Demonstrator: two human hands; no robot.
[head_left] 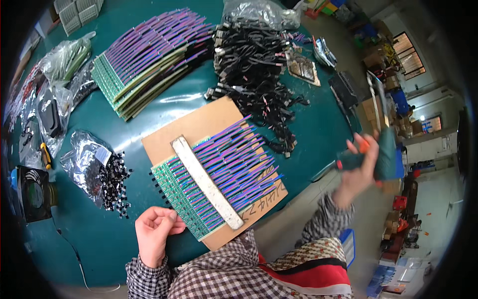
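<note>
A green circuit-board panel (pixel 181 202) lies on a piece of cardboard (pixel 214 113), with rows of purple and blue wires (pixel 246 167) running off to its right. Across the board and wires rests a long, worn metal bar (pixel 206 182). Small black parts stick out along the panel's left edge. At the panel's lower left edge, my left hand (pixel 153 231) has thumb and forefinger pinched together; anything between them is too small to make out. My right hand (pixel 359 172) is raised beyond the table's right side, fingers curled round an orange and dark-green thing (pixel 350 160) whose kind is unclear.
Stacked wired boards (pixel 149 60) stand at the far left. Black cables (pixel 254 65) are heaped at the far middle. Small black-and-silver connectors (pixel 115 182) spill beside a clear bag (pixel 84 154). A small fan (pixel 35 192) and yellow-handled tool (pixel 46 155) lie left; a black box (pixel 343 88) sits right.
</note>
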